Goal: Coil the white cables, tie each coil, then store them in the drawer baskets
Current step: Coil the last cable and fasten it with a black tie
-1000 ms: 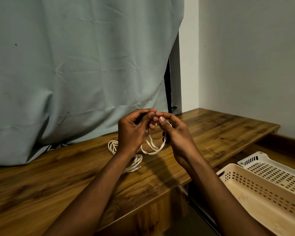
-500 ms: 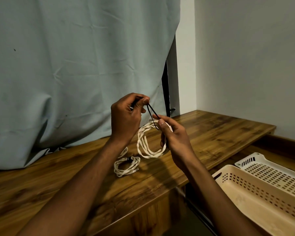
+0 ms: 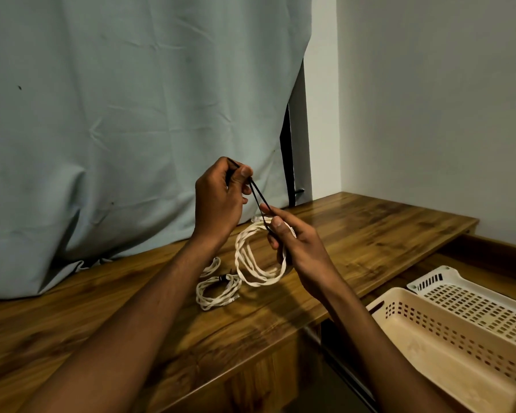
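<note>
The left hand (image 3: pixel 218 201) is raised above the desk, its thumb and curled fingers pinching one end of a black band (image 3: pixel 258 196) and drawing it taut. The right hand (image 3: pixel 295 242), lower and just beside it, grips the top of a white cable coil (image 3: pixel 258 260), with the band's other end caught at its fingertips, so the coil hangs from that hand with its lower loops close above the wooden desk (image 3: pixel 355 234).

Below the left wrist, a smaller coil (image 3: pixel 218 292) lies on the desk with a dark tie around it; it looks finished. Just behind it, partly hidden by the left forearm, a further bit of white cable (image 3: pixel 212 266) shows; whether it is tied cannot be made out.

Below and to the right of the right forearm, two perforated baskets (image 3: pixel 447 332) sit in the open drawer, and no cable shows in the visible part of them.

In my judgement the task is about midway: one coil tied, this one being bound, storing not yet begun.
</note>
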